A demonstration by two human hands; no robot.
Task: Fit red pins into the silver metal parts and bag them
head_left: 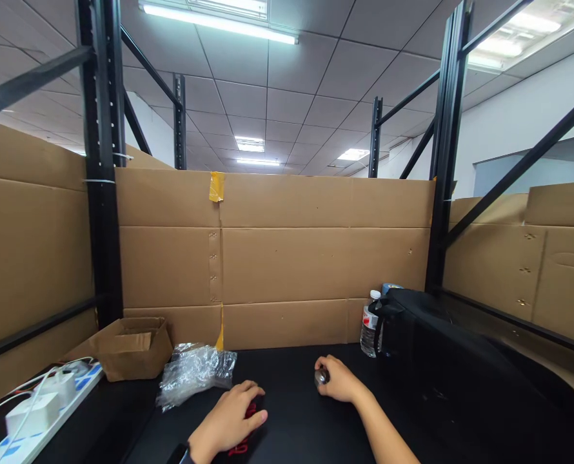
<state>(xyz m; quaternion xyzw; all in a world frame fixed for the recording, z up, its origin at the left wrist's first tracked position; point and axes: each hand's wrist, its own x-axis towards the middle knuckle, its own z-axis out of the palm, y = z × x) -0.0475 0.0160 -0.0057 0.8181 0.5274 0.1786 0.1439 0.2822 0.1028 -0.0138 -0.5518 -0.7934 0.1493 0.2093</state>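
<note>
My right hand [341, 380] is closed around a small dark, shiny object [321, 376] with a rounded end; most of it is hidden in the fingers, so its kind cannot be made out. It is over the black tabletop [291, 412], right of the middle. To the left, my left hand [231, 417] has its thumb and fingers apart and holds nothing visible. Below its palm lies a red, cord-like thing [238, 447], partly covered by the hand. Close beyond that hand rests a crumpled clear plastic bag [197, 374].
An open cardboard box [135, 351] stands at the back left, near a white power strip [49, 419] with plugs and cables. A water bottle [369, 325] and a large black bag [442, 367] occupy the right. Cardboard walls [282, 264] and black rack posts [104, 193] enclose the table.
</note>
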